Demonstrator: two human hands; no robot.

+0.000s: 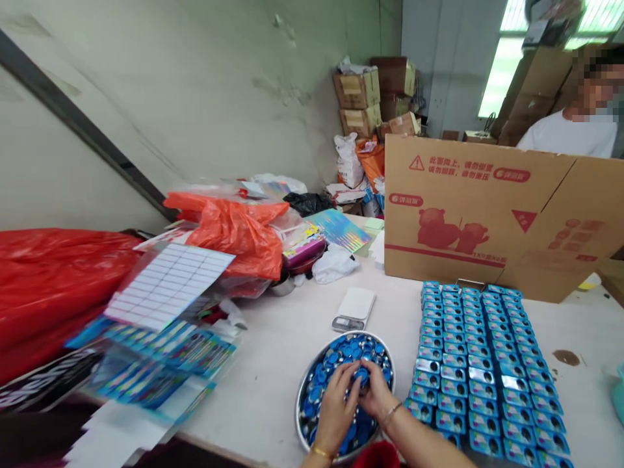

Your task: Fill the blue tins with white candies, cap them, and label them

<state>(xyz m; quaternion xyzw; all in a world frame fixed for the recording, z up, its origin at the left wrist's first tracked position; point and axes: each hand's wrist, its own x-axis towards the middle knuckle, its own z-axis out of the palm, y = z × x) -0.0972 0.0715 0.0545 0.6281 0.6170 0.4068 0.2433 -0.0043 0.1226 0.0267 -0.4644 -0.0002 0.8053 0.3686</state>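
A round metal bowl [298, 416] full of small blue round pieces [319, 374] stands at the table's near edge. My left hand [336, 406] and my right hand [377, 393] come together over it. Their fingertips are closed around one blue round piece [361, 376], partly hidden by the fingers; its exact kind is too small to make out. To the right of the bowl, small blue boxes [482, 377] with dark round spots stand in several long rows. Just beyond the bowl lies a small white scale [355, 309].
A printed cardboard panel [468, 214] stands upright behind the boxes, with a person [565, 133] beyond it. On the left are blue printed cards [170, 354], a white gridded sheet [168, 286], an orange plastic bag [238, 234] and a red bag [58, 286]. Cartons [358, 91] are stacked farther back.
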